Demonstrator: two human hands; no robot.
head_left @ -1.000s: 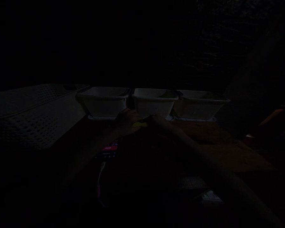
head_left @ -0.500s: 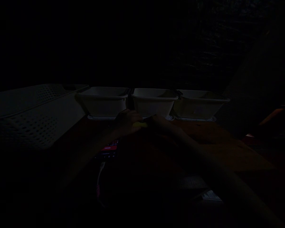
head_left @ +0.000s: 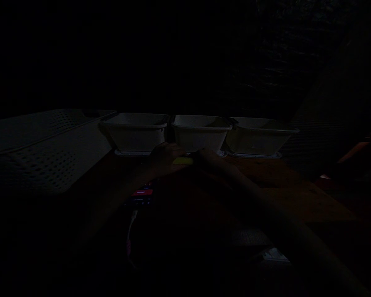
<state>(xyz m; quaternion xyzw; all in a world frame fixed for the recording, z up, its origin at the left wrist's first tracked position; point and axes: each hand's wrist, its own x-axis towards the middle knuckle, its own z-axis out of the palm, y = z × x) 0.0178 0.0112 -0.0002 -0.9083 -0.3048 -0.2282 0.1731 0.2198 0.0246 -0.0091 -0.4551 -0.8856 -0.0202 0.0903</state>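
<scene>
The view is very dark. My left hand (head_left: pixel 165 156) and my right hand (head_left: pixel 208 160) meet over the wooden table, just in front of the middle tub. Between them shows a small yellow-green piece (head_left: pixel 183 161); its kind cannot be made out. Both hands look closed around its ends, the left with fingers curled over it. A lit phone (head_left: pixel 142 198) lies below my left wrist, partly covered by that forearm. From its near end runs a white cable (head_left: pixel 130 231).
Three pale tubs stand in a row: a left tub (head_left: pixel 139 138), a middle tub (head_left: pixel 200 140) and a right tub (head_left: pixel 259 142). A perforated basket (head_left: pixel 86 144) is at the left. Another person's arm (head_left: pixel 354 152) shows at the right. A pale flat item (head_left: pixel 275 255) lies near my right forearm.
Slightly more of the yellow-green piece shows between my hands, and it looks flatter and broader. My hands have barely moved; the tubs and basket are where they were.
</scene>
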